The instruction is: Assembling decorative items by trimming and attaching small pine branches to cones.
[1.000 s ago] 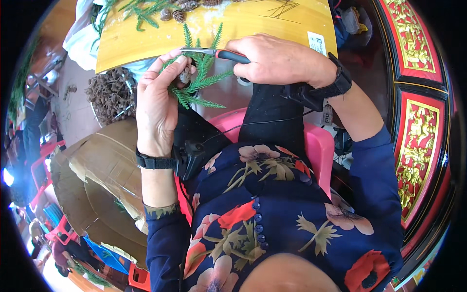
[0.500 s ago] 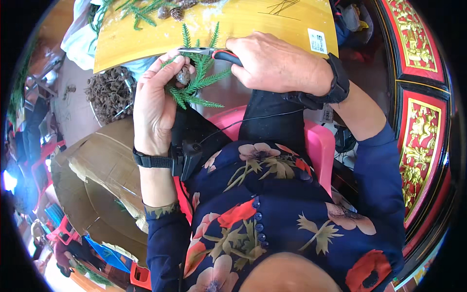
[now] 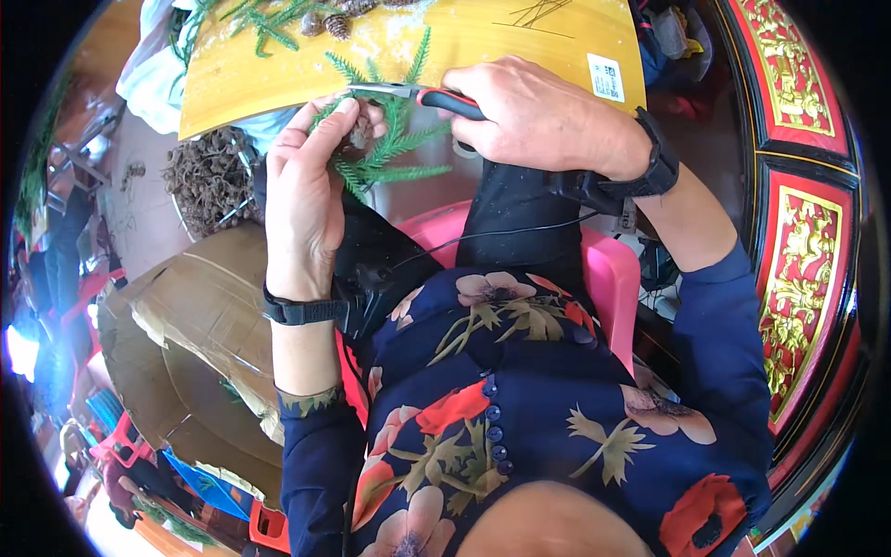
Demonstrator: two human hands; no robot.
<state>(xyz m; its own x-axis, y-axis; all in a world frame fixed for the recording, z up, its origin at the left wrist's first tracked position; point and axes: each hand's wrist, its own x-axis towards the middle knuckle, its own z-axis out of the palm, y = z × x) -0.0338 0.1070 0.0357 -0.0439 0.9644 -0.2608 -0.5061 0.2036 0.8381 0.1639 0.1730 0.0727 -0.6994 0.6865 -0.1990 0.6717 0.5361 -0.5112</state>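
Note:
My left hand is closed, thumb against fingers, on a green artificial pine sprig whose needled branches spread out to the right. A brown pine cone sits among the stems beside my thumb, partly hidden by the fingers. In my right hand are long-nose pliers with red and black handles. Their slim jaws point left and reach the upper stems of the sprig, close to my left fingertips. Whether the jaws grip a wire or stem is too small to tell.
Just beyond my hands is a yellow table holding loose pine cones, green sprigs and thin wires. At the left stand a container of brown cones and a torn cardboard box. A carved red-and-gold panel rises at the right.
Both hands have shifted slightly to the right. The sprig has turned a little, its branches now reaching farther right, and the pliers' jaws still lie across its upper stems.

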